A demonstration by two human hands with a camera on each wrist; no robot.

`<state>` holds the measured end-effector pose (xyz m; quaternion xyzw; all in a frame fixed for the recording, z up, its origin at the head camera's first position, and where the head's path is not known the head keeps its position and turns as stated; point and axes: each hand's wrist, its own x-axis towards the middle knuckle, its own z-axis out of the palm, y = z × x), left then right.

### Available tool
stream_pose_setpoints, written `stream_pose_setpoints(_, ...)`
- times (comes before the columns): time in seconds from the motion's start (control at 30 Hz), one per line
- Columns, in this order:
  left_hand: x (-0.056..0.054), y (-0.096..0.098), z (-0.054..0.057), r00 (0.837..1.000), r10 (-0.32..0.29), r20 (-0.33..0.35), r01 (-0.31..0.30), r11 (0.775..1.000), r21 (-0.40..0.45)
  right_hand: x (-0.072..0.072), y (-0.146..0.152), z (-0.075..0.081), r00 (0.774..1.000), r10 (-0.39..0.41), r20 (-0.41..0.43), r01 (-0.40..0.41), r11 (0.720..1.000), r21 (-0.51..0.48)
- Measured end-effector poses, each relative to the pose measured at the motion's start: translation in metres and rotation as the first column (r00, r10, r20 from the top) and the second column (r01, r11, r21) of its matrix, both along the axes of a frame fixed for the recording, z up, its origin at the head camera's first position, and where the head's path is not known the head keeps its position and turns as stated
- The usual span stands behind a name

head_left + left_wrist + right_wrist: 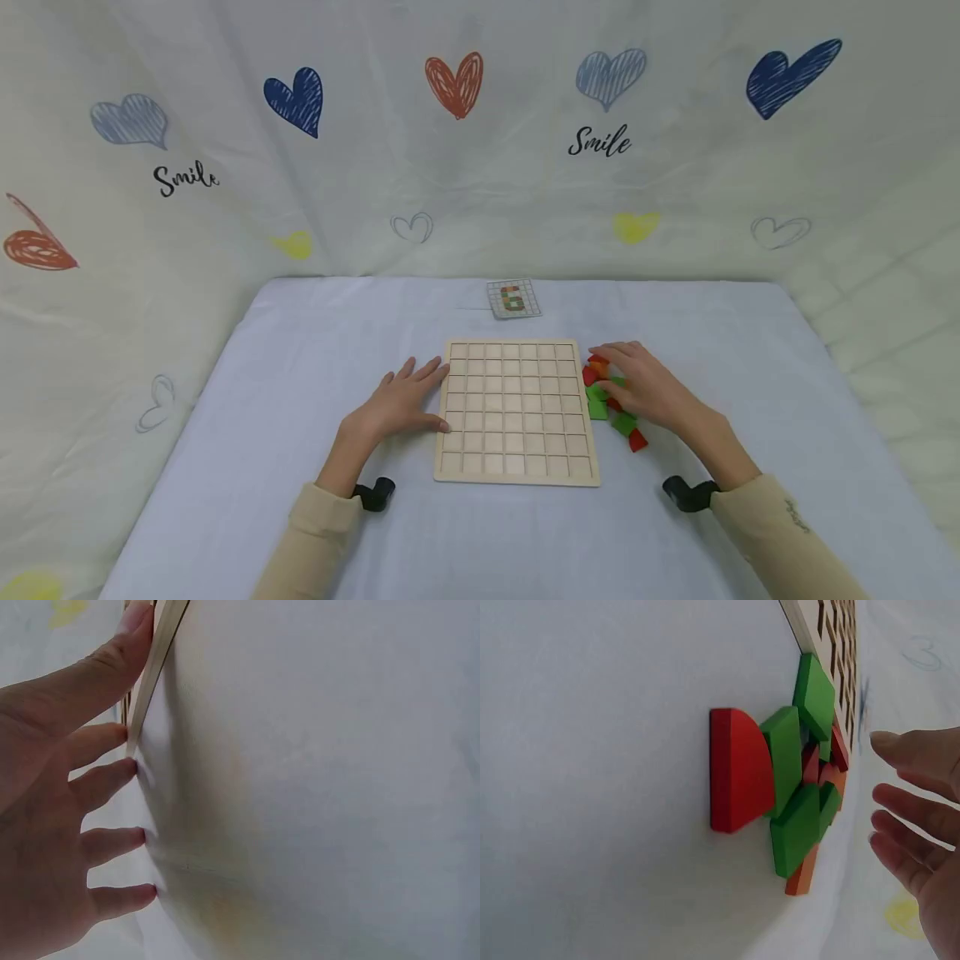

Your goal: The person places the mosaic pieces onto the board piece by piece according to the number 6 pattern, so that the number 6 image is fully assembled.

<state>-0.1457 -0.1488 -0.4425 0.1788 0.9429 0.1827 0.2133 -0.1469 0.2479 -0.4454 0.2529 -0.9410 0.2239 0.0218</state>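
Observation:
A pale wooden grid board [513,403] lies flat in the middle of the table. My left hand [401,403] rests at its left edge with fingers spread; in the left wrist view the thumb [112,664] touches the board's rim. Beside the board's right edge is a loose cluster of red, green and orange blocks, among them a red block with one rounded side [739,771] and a green block [814,696]. My right hand [647,385] hovers over this cluster, fingers slightly bent. In the right wrist view nothing shows between its fingers.
Behind the board lies a small card [513,298] printed with a grid and a coloured figure. A white cloth [300,358] covers the table. The white backdrop [517,183] with hearts and "Smile" lettering rises at the back.

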Motion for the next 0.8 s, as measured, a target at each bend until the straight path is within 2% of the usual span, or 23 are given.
stream_pose_setpoints(0.27,0.004,-0.001,0.001,1.0,0.025,0.005,-0.025,0.999,0.034,-0.009,-0.015,-0.009,0.993,-0.022,0.112,0.018,0.999,0.039)
stream_pose_setpoints(0.6,0.002,0.002,-0.003,0.999,0.041,-0.002,-0.041,0.998,0.043,-0.009,-0.02,-0.01,0.997,-0.001,0.08,-0.003,0.998,0.059)
stream_pose_setpoints(0.8,0.003,0.0,-0.007,0.998,0.06,0.001,-0.06,0.997,0.057,-0.01,-0.021,-0.009,0.995,0.025,0.092,-0.026,1.0,0.014)
